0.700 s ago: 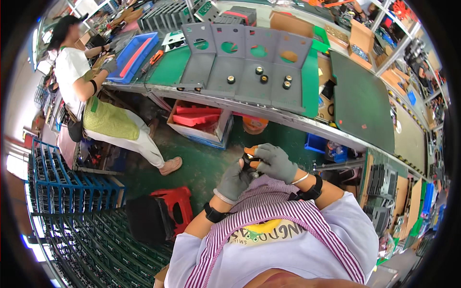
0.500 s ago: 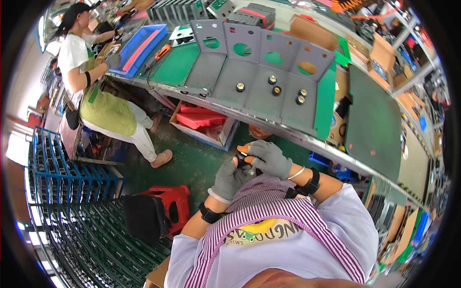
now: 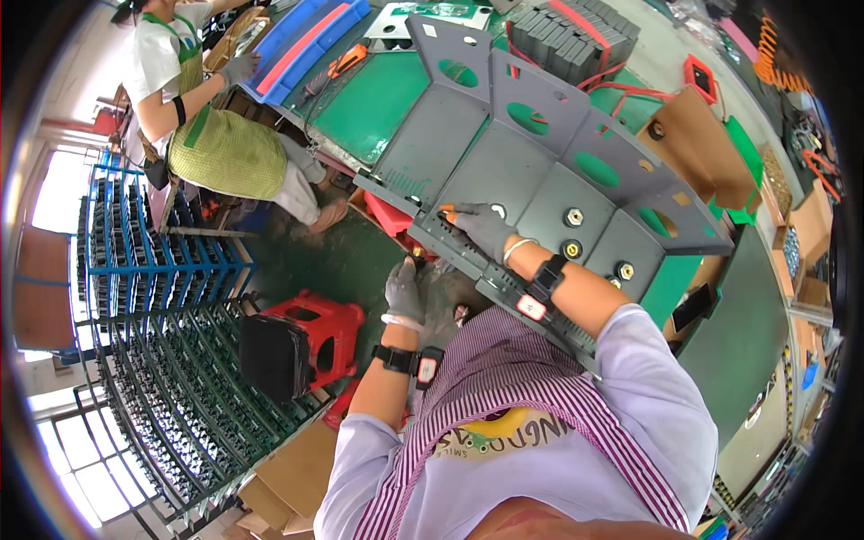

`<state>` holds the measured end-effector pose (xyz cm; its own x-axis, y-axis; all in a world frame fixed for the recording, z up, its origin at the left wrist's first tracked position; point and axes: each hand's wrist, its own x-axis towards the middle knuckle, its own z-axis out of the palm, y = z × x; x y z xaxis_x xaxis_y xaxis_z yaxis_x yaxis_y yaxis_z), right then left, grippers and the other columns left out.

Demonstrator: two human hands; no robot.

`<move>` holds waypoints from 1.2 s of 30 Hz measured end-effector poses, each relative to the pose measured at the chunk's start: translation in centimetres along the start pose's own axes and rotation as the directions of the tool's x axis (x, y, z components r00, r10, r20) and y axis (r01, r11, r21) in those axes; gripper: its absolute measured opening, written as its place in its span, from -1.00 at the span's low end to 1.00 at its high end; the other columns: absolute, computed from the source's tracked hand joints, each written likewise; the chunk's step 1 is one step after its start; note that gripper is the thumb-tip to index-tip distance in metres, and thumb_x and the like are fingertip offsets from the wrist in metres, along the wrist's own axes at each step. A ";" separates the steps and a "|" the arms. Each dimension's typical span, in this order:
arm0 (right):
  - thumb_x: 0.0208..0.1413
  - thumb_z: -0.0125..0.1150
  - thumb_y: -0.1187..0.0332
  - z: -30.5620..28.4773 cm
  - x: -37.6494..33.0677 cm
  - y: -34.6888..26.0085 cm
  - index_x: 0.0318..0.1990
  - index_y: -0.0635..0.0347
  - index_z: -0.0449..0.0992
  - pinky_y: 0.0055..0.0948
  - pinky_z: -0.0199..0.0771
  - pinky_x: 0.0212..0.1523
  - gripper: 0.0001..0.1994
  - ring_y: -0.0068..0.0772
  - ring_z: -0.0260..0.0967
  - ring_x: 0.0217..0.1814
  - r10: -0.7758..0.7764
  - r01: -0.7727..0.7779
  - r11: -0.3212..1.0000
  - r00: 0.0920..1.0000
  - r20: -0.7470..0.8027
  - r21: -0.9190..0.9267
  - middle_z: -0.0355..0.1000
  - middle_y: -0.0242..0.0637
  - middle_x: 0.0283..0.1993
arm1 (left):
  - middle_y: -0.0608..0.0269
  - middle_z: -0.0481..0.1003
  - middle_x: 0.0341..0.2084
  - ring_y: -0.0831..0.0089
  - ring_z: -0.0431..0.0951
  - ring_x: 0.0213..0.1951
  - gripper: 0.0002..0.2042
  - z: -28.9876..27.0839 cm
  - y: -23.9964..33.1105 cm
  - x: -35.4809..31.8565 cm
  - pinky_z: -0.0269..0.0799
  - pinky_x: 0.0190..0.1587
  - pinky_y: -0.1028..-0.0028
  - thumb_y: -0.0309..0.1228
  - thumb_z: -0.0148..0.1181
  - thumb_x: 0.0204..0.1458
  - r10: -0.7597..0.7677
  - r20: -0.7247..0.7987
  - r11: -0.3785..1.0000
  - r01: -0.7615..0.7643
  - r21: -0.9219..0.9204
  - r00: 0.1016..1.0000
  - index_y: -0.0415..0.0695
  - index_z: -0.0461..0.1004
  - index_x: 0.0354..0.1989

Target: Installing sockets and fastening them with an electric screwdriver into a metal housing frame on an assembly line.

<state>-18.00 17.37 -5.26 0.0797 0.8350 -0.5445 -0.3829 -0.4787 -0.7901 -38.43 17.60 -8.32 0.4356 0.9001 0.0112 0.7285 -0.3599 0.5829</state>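
Note:
My right hand (image 3: 487,232), in a grey glove with an orange fingertip showing, lies over the near part of a grey L-shaped metal panel (image 3: 508,166), its fingers stretched out. Just beyond it, partly covered, is a black fitting with a light metal top (image 3: 498,211). More such fittings stand on the neighbouring panels, among them a black nut-topped one (image 3: 574,216) and a brass-centred one (image 3: 571,249). My left hand (image 3: 405,295), gloved too, hangs off the table's near edge with its fingers pinched together around something small and dark that I cannot make out.
A co-worker in a yellow-green apron (image 3: 225,155) stands at the left by a blue tray (image 3: 297,54). Below are a red stool (image 3: 328,337) and dark racks (image 3: 193,387). An open cardboard box (image 3: 706,148) and strapped grey parts (image 3: 571,40) are at the back.
My hands, together at a small black part before, have separated. The right has moved onto the panels; the left has moved left and slightly up. The view has turned and come nearer the table.

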 end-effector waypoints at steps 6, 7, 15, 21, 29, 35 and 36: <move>-0.01 -0.04 0.41 2.0 3.0 2.2 -0.11 0.24 0.41 -0.61 0.31 -0.48 -0.71 -0.65 0.27 -0.52 0.050 -0.053 0.993 0.998 0.024 0.106 0.38 -0.41 -0.49 | 0.12 0.43 -0.54 0.23 0.46 -0.46 -0.87 1.7 1.0 3.7 0.35 -0.43 0.42 -0.58 0.13 -0.23 -0.232 0.111 0.554 0.225 -0.801 0.966 -0.20 0.41 -0.44; -0.02 -0.05 0.42 1.9 3.1 2.8 -0.08 0.28 0.38 -0.63 0.31 -0.43 -0.68 -0.65 0.27 -0.49 0.033 -0.034 0.999 0.999 0.035 0.012 0.39 -0.40 -0.44 | 0.12 0.43 -0.54 0.21 0.45 -0.47 -0.78 1.8 0.9 4.0 0.35 -0.45 0.41 -0.65 0.19 -0.40 -0.250 0.088 0.626 0.230 -0.745 0.964 -0.18 0.42 -0.48; -0.05 -0.02 0.33 2.2 3.1 4.2 -0.05 0.22 0.35 -0.56 0.34 -0.27 -0.64 -0.49 0.35 -0.37 -0.057 0.047 0.952 0.998 -0.024 -0.302 0.43 -0.23 -0.33 | 0.13 0.42 -0.53 0.22 0.46 -0.46 -0.81 0.4 1.5 3.9 0.38 -0.44 0.40 -0.56 0.17 -0.31 0.108 -0.056 0.987 -0.114 -0.114 0.993 -0.18 0.41 -0.42; -0.07 0.00 0.29 2.4 2.9 3.1 -0.06 0.07 0.39 -0.51 0.33 -0.19 -0.65 -0.35 0.38 -0.29 -0.102 0.099 0.854 0.995 0.022 -0.510 0.43 -0.17 -0.26 | 0.18 0.41 -0.38 0.36 0.45 -0.36 -0.84 0.9 0.9 3.5 0.40 -0.32 0.45 -0.46 0.00 -0.03 -0.359 0.378 0.094 0.436 -0.895 0.853 -0.24 0.36 -0.28; -0.12 0.05 0.27 1.8 4.1 -1.1 -0.10 0.14 0.42 -0.54 0.29 -0.15 -0.63 -0.38 0.37 -0.24 0.121 0.000 0.766 0.982 0.144 -0.643 0.43 -0.18 -0.23 | 0.26 0.38 -0.38 0.49 0.40 -0.31 -0.77 -0.4 1.7 4.5 0.37 -0.26 0.51 -0.37 -0.05 0.04 -0.298 0.486 0.034 0.518 -0.855 0.822 -0.29 0.32 -0.23; -0.12 0.08 0.24 1.7 4.4 -0.4 -0.14 0.10 0.46 -0.49 0.33 -0.30 -0.67 -0.33 0.37 -0.39 0.019 0.097 0.813 0.981 0.192 -0.574 0.44 -0.17 -0.37 | 0.28 0.40 -0.49 0.51 0.40 -0.41 -0.79 -0.7 1.3 4.1 0.31 -0.29 0.57 -0.36 0.01 0.01 -0.274 0.342 0.547 0.438 -0.714 0.899 -0.30 0.37 -0.33; -0.12 0.08 0.24 1.6 4.6 -0.4 -0.14 0.10 0.46 -0.49 0.33 -0.30 -0.67 -0.33 0.37 -0.39 0.017 0.103 0.809 0.980 0.198 -0.579 0.44 -0.17 -0.37 | 0.28 0.40 -0.51 0.52 0.39 -0.42 -0.79 -0.9 1.4 4.2 0.31 -0.30 0.58 -0.36 0.02 -0.01 -0.266 0.331 0.555 0.425 -0.715 0.905 -0.30 0.37 -0.35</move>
<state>-19.00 21.85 -7.02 -0.1109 0.8638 -0.4915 0.2310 -0.4586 -0.8581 -36.04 21.09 -6.77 0.3753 0.8291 -0.4144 0.2115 0.3586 0.9092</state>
